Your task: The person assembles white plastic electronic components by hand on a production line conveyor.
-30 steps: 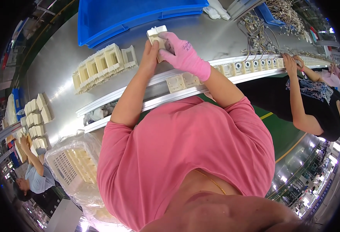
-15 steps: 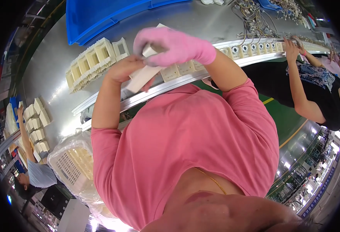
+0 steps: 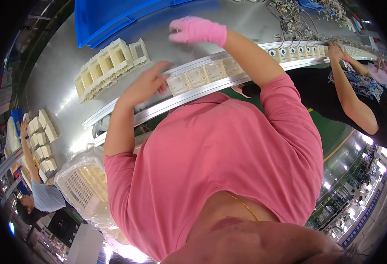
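Left hand (image 3: 147,86): held empty over the rail (image 3: 158,111), fingers loosely spread
White boxes (image 3: 197,77): set in a row within the rail
Cream frames (image 3: 108,66): lined up beyond the rail
Pink-gloved right hand (image 3: 172,32): held beyond the rail, slightly blurred, fingers parted
Blue tray (image 3: 110,31): placed farthest beyond the rail

Left grip (image 3: 144,87) near cream housings (image 3: 196,77), right grip (image 3: 194,30) seemingly half-curled

The left hand (image 3: 146,88) is found bare, with the index finger extended and the other fingers loosely bent. The right hand (image 3: 195,30), pink-gloved, is held farther forward, its fingers partly curled. The right forearm (image 3: 256,57) is angled inward.
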`<action>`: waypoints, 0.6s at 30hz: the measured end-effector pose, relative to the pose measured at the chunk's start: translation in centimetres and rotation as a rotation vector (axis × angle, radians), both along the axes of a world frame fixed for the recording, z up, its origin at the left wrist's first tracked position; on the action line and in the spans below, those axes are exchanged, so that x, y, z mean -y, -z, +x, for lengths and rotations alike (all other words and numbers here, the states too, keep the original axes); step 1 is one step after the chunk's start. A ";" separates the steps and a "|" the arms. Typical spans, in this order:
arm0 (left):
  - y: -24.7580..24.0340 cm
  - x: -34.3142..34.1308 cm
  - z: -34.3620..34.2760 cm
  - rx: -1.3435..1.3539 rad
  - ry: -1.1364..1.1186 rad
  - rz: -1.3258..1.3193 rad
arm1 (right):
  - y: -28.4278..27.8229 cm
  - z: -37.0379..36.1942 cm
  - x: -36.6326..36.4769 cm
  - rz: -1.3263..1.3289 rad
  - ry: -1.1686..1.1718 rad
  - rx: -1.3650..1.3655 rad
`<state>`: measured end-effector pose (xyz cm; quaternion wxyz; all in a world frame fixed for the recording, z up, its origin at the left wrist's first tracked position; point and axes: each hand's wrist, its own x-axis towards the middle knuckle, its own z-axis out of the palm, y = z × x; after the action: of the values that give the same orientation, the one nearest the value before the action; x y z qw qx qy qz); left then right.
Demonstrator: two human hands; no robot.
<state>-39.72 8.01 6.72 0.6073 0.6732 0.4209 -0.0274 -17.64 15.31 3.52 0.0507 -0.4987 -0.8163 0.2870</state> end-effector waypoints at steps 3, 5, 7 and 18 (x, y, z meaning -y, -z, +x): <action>3.5 -4.1 -0.3 -0.067 -0.051 0.728 | 3.7 2.5 -3.1 0.062 0.116 0.179; 6.0 -7.3 -0.5 -0.204 0.037 0.994 | 6.0 2.4 -3.1 0.120 0.171 0.258; 8.8 -9.9 -1.2 -0.345 0.130 1.263 | 7.0 2.2 -3.2 -0.014 0.228 0.383; 9.7 -11.0 1.3 -0.460 0.263 1.056 | 8.0 1.6 -1.6 0.166 0.196 0.381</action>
<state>-38.40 19.05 -2.97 0.0747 0.9077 0.4114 -0.0348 -16.09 16.87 -4.43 -0.0357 -0.6150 -0.7795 0.1132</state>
